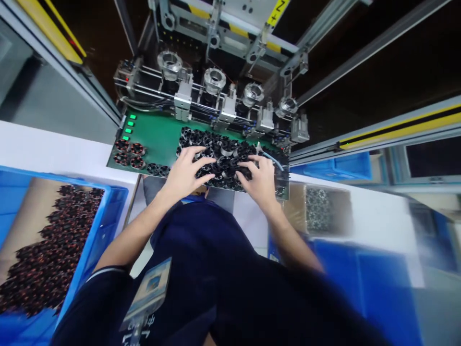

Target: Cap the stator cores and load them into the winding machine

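Observation:
Both my hands rest on a heap of black ring-shaped motor parts (219, 146) piled on a green work plate (158, 137). My left hand (185, 170) lies on the left part of the heap with fingers spread and curled over the rings. My right hand (257, 178) sits on the right part, fingers bent down among the rings. Whether either hand has hold of a ring is hidden by the fingers. A few copper-wound stators (129, 154) lie apart at the plate's left end.
Behind the plate stands a machine with a row of silver round fixtures (214, 79) and green lamps (129, 126). A blue crate (108, 211) of wound stators (46, 254) sits at my left. More blue crates (360, 269) and a tray of parts (319, 209) are at my right.

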The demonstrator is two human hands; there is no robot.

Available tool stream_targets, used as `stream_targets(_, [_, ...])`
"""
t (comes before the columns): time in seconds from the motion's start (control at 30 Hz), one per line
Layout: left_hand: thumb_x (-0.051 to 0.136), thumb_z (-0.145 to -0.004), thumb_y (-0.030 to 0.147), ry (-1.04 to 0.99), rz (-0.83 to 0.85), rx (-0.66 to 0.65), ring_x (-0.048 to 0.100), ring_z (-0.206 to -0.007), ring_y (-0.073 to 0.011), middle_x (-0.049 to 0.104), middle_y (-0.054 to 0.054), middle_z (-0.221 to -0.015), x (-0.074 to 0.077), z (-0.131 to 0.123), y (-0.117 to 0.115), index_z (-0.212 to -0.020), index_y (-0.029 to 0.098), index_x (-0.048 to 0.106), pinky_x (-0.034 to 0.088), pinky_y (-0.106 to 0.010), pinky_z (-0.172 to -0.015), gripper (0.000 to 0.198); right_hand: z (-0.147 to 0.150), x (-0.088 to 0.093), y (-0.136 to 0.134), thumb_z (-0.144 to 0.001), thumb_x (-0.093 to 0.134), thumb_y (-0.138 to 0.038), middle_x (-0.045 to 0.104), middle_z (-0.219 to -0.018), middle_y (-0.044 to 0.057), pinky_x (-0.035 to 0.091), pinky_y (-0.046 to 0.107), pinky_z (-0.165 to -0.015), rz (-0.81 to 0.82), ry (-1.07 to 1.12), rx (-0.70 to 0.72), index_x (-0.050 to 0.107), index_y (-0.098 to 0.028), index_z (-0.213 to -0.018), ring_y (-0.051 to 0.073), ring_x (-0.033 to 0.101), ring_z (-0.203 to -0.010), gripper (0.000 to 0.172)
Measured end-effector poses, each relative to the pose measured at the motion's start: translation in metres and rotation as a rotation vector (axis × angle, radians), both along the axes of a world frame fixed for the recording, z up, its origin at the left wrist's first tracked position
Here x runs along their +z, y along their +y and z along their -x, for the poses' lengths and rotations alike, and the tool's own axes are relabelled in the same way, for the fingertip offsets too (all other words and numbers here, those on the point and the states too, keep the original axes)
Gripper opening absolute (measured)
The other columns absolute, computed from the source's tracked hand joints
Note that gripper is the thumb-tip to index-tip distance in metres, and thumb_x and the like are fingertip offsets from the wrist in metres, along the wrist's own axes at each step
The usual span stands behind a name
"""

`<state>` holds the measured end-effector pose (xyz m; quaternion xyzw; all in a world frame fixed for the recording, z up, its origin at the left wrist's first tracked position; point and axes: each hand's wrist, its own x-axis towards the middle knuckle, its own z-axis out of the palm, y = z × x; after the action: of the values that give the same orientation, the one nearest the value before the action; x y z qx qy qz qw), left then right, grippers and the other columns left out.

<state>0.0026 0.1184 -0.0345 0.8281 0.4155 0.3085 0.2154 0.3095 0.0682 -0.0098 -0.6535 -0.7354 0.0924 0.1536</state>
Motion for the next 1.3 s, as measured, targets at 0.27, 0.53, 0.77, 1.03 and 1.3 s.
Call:
stream_targets(0.27, [0.079,-0.111,0.026,0.343,0.005,-0.079,0.065,-0.143,-0.0459,0.073,-0.025,-0.149,-0.006,-0.074,0.029,-0.121,0.019,0.091,0.06,-0.069,-0.124,0.018,-0.003,-0.022,0.014,-0.115,0.068,-0.035,0.065,-0.176,0.018,0.034,0.08,-0.145,0.04,-0.03,0.045,0.086,-0.027,-0.132,0.045,0.05,-0.169,0.026])
stream_targets(0.53, [0.082,-0.114,0.041,0.004,-0.026,0.029,0.073,-0.141,-0.0351,0.085,-0.009,-0.15,0.022,-0.052,0.03,-0.113,0.025,0.08,0.062,-0.058,-0.126,0.016,-0.019,0.015,0.019,-0.117,0.07,-0.043,0.078,-0.158,0.018,0.058,0.066,-0.127,-0.014,0.123,0.119,0.082,-0.025,-0.131,0.04,0.07,-0.145,0.025])
stream_targets(0.77, [0.108,-0.085,0.064,-0.187,-0.016,0.273,0.079,-0.116,-0.0305,0.087,-0.005,-0.13,0.076,0.008,0.144,-0.137,0.023,0.083,0.067,-0.053,-0.111,0.071,-0.023,0.079,0.112,-0.108,0.079,-0.058,0.08,-0.149,0.016,0.063,0.059,-0.12,-0.159,0.175,0.14,0.073,-0.024,-0.156,0.035,0.075,-0.12,0.059])
stream_targets(1.03, [0.111,-0.068,0.072,-0.091,0.026,0.437,0.073,-0.105,-0.0275,0.084,-0.004,-0.103,0.031,0.024,0.273,-0.117,0.017,0.085,0.06,-0.06,-0.124,0.078,-0.001,0.025,0.248,-0.104,0.083,-0.044,0.079,-0.151,0.018,0.062,0.049,-0.124,-0.012,0.165,-0.02,0.074,-0.017,-0.152,0.033,0.074,-0.127,0.056])
stream_targets(1.3, [0.101,-0.073,0.083,-0.509,0.246,0.37,0.083,-0.121,-0.0348,0.084,-0.009,-0.117,0.003,0.026,0.254,-0.121,0.028,0.071,0.071,-0.058,-0.115,0.08,0.003,0.015,0.231,-0.094,0.087,-0.056,0.08,-0.138,0.016,0.069,0.044,-0.11,0.012,0.724,-0.006,0.064,-0.018,-0.149,0.028,0.08,-0.118,0.07])
